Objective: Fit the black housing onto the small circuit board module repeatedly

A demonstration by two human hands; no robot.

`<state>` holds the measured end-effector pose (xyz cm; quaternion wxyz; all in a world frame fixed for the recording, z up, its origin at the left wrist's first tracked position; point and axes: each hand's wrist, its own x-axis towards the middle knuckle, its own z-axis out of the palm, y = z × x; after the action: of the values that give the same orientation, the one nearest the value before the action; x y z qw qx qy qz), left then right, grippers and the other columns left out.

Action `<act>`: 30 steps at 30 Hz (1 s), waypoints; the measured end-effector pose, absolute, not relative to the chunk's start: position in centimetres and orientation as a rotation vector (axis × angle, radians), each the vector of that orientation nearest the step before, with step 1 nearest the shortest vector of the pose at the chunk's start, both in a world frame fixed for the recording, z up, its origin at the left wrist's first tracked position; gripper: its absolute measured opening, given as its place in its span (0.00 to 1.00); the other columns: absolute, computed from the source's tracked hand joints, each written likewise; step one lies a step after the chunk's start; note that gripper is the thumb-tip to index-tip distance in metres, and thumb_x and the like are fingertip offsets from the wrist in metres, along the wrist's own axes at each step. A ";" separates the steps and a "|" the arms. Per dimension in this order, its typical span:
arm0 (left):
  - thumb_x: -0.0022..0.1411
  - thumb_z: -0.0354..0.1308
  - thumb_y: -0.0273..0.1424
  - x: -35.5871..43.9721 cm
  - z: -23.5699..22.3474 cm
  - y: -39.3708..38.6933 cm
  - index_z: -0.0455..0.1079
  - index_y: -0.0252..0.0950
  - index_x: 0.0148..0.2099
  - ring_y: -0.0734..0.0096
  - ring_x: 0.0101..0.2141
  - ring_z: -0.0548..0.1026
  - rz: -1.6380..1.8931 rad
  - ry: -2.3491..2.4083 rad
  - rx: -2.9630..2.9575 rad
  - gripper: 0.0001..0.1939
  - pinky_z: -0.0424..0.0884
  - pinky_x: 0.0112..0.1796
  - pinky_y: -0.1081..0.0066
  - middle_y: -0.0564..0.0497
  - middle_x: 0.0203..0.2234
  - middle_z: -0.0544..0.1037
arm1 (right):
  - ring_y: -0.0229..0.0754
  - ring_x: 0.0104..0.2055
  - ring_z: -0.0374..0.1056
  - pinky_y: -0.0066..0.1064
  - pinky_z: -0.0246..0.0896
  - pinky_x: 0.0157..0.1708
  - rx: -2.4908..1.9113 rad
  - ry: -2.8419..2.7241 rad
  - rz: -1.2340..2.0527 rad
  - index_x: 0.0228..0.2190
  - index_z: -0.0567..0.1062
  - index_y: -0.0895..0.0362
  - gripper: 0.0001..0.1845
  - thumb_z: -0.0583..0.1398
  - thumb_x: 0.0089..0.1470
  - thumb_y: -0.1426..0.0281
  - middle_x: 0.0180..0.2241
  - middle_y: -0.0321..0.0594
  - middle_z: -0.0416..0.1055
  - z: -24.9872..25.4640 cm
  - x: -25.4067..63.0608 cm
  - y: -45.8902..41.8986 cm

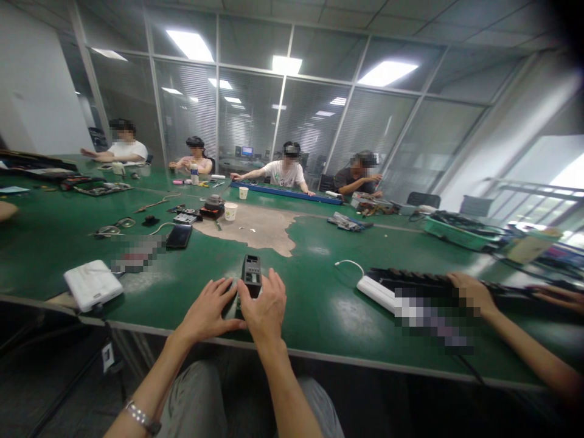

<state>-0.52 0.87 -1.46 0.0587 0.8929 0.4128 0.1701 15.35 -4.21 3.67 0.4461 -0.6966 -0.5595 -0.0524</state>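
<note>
Black oblong plastic casing (252, 271) with cut-outs in its top: sitting on the green tabletop (319, 328), on my side of the worn beige patch (269, 228), which I'm using as landmark. My right hand (267, 304) is closing round the casing's near end, thumb along its left side, fingers bent along its right. My left hand (212, 310) is resting just beside it, thumb and fingers spread well apart; a thin greenish-grey flat piece (232, 304) is showing between, and I can't say whether I'm gripping it.

Left of the patch: a black glossy phone-like slab (179, 236) is lying near; a white boxy block (93, 286) is sitting farther off, by the table edge. On the patch's far-left edge, a white paper cup (230, 211) is standing beside a dark round part (212, 204).

Right of the patch: grey jumbled pieces (349, 222) are lying near; a long white bar (376, 293) is lying nearer me, with a co-worker's hand (474, 295) touching a long black strip (410, 278) behind it. A teal plastic basket (460, 234) is sitting far right.

Beyond the patch, a person in a white shirt (283, 173) is touching a long blue bar (287, 193).
</note>
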 end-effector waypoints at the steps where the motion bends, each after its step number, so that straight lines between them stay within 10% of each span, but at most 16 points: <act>1: 0.52 0.54 0.64 -0.5 -1.4 0.9 0.52 0.42 0.69 0.47 0.66 0.53 0.518 1.250 2.700 0.51 0.48 0.64 0.44 0.41 0.67 0.57 | 0.57 0.61 0.58 0.47 0.52 0.58 -1.739 -1.385 -0.120 0.44 0.77 0.64 0.27 0.61 0.54 0.53 0.57 0.61 0.66 3.5 15.2 -4.1; 23: 0.55 0.61 0.46 -0.6 -1.7 0.8 0.57 0.38 0.67 0.50 0.65 0.54 0.539 1.254 2.746 0.41 0.47 0.64 0.48 0.41 0.66 0.58 | 0.61 0.63 0.55 0.49 0.51 0.58 -1.907 -1.446 -0.162 0.43 0.77 0.64 0.26 0.61 0.53 0.54 0.59 0.61 0.63 2.1 13.8 -5.4; 30: 0.54 0.59 0.41 -0.6 -1.8 0.9 0.52 0.38 0.69 0.52 0.66 0.53 0.495 1.279 2.736 0.43 0.46 0.65 0.49 0.42 0.67 0.57 | 0.61 0.62 0.56 0.49 0.54 0.58 -1.931 -1.413 -0.076 0.57 0.67 0.71 0.43 0.62 0.51 0.51 0.59 0.64 0.62 0.4 13.9 -5.5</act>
<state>-0.62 0.90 -1.77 0.0404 0.8933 0.4174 0.1617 13.88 -5.49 0.39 0.3650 -0.7509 -0.5496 -0.0297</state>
